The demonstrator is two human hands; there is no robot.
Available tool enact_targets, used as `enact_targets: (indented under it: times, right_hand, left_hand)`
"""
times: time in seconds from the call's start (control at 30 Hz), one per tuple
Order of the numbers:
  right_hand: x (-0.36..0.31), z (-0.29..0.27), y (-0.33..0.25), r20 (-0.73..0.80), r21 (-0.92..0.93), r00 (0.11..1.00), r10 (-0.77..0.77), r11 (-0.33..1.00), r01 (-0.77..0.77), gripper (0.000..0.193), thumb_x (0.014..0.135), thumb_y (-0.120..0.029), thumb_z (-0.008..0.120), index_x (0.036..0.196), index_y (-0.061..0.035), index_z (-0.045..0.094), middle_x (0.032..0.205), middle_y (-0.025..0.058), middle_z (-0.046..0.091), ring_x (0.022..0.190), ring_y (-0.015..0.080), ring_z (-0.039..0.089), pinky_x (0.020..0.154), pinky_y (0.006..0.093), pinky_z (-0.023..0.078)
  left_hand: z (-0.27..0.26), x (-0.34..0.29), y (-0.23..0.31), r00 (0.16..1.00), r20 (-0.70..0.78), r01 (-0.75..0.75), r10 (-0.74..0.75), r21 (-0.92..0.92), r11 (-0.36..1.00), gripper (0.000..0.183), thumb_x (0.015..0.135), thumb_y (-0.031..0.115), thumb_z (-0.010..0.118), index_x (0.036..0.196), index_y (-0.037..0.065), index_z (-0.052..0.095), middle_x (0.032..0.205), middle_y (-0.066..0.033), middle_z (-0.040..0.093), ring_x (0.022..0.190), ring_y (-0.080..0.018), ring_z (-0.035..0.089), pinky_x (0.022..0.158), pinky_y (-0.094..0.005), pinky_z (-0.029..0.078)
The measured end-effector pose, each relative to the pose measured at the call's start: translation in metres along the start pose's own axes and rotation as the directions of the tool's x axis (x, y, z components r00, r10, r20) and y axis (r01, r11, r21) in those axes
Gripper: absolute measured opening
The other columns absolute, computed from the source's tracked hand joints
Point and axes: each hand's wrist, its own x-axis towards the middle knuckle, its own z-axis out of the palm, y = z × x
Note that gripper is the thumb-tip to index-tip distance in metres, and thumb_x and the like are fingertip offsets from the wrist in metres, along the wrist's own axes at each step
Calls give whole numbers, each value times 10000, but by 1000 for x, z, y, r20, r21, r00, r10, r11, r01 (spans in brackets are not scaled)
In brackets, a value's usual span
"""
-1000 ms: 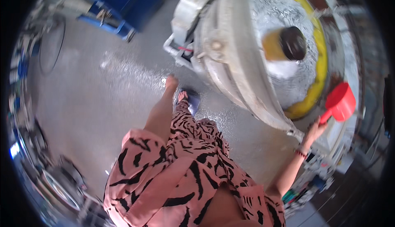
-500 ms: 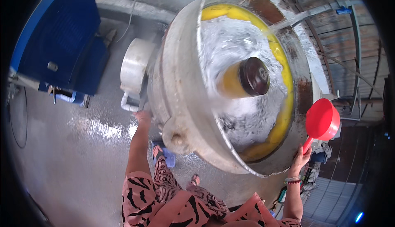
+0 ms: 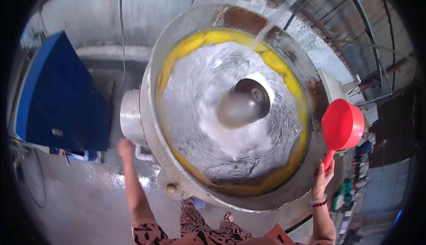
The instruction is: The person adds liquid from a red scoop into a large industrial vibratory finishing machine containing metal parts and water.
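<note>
My right hand (image 3: 323, 179) is closed round the handle of a red plastic water dipper (image 3: 341, 123), raised at the right side of a large round metal tub (image 3: 153, 111). Its bowl faces up toward me and looks empty. Inside the tub, foamy grey-white water (image 3: 195, 94) swirls against a yellow lining (image 3: 284, 63), round a central column with a dark, rounded cap (image 3: 253, 98). My left hand (image 3: 125, 151) is low at the tub's left, beside a white pipe elbow (image 3: 144, 153); its fingers are blurred and small.
A pale cylinder (image 3: 132, 115) juts from the tub's left side. Beyond it stands a blue metal cabinet (image 3: 66, 98). From the upper right a pipe (image 3: 284, 11) lets water fall into the tub. The floor (image 3: 93, 200) is wet.
My view has shifted, bringing more of the tub's inside into sight. My left hand has moved left, away from the tub's underside. The dipper stays raised in my right hand.
</note>
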Motion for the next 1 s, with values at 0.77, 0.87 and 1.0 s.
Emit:
enact_targets:
  times: [0.77,0.87,1.0]
  right_hand:
    - [11,-12,-3,-112,80,991,-70,994,79,263,796,-79,568,1031,-11,471,736,52,542,627,86,468,584,230,416]
    - [9,-13,-1,-156,67,983,-97,992,108,263,792,-76,567,1030,-14,474,734,60,545,624,96,489,575,230,418]
    - [8,-16,-6,-174,150,985,-10,988,37,271,788,-82,571,1032,-16,473,740,71,553,631,112,513,576,246,428]
  left_hand:
    - [-332,-217,670,-130,-861,-891,493,319,323,391,749,11,411,1126,-73,347,994,-190,425,973,-344,414,739,-429,440]
    - [-336,-194,677,-240,-844,-859,479,415,301,353,738,27,425,1082,-35,382,984,-180,416,947,-332,416,734,-423,433]
    - [-347,-199,671,-419,-672,-804,611,587,94,312,753,56,433,1057,-11,415,980,-180,416,911,-338,432,739,-399,434]
